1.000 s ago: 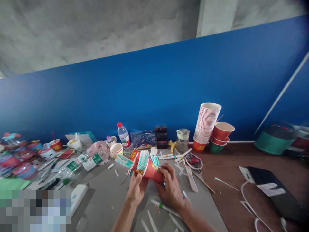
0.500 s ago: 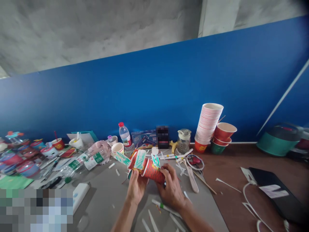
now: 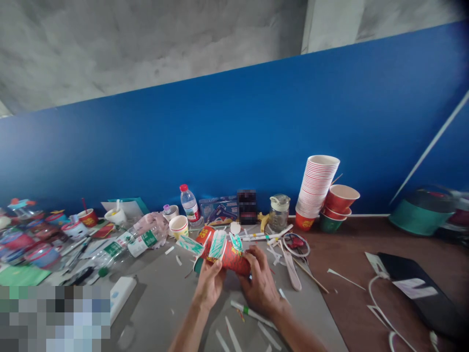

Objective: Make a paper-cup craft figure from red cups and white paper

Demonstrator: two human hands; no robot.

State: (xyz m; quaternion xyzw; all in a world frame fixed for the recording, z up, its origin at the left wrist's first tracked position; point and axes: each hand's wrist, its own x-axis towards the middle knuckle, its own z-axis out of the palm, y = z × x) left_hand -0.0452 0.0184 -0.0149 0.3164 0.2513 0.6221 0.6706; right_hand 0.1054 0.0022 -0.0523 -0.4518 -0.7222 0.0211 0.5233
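Both my hands hold a red paper cup [image 3: 234, 258] lying on its side above the grey table [image 3: 161, 298]. Its rim end, pointing left, is cut into flaps with green and white scribbled strips sticking out. My left hand [image 3: 209, 286] grips the cup from below near the flaps, fingers curled. Around the cup's base, my right hand [image 3: 261, 283] is wrapped from the right. Loose white paper strips [image 3: 252, 315] lie on the table just below my hands.
A tall stack of paper cups [image 3: 315, 188] and red and green bowls [image 3: 339, 205] stand at the blue wall. A water bottle [image 3: 189, 205], a glass jar [image 3: 278, 212], scissors [image 3: 295, 244] and a wooden stick [image 3: 291, 269] lie nearby. Clutter fills the left; a black device with cable [image 3: 414, 288] lies right.
The cup has turned slightly in my hands, and my right hand has shifted a little up along its base. The view has barely moved.
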